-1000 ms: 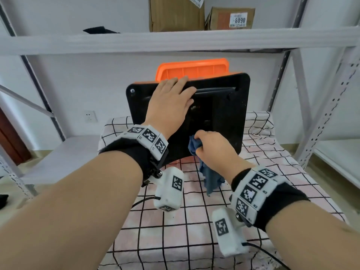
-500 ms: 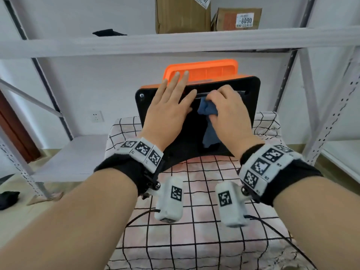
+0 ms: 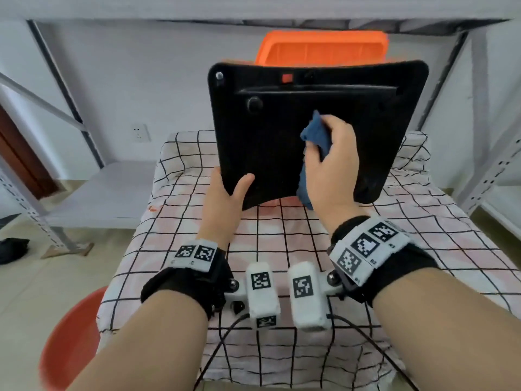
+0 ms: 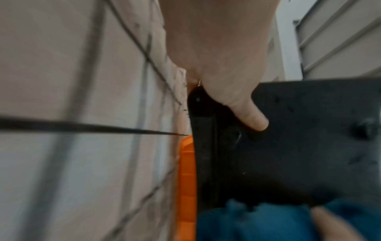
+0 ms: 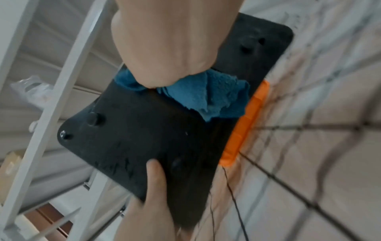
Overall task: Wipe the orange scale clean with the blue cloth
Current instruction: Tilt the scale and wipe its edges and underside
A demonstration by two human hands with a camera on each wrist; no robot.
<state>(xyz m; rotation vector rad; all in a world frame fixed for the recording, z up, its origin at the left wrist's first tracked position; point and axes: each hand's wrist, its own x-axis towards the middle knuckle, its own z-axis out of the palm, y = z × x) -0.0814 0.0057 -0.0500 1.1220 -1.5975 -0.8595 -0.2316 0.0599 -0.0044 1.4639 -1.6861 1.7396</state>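
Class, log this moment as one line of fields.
phase: wiping underside | left hand: grips orange scale by lower corner | right hand: presses blue cloth on black base

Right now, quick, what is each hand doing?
Left hand: grips the lower left corner of the upright orange scale's black underside.
Right hand: holds the bunched blue cloth against that underside.

The scale (image 3: 282, 142) stands tilted on the table (image 3: 282, 249), beneath the shelf (image 3: 253, 9).
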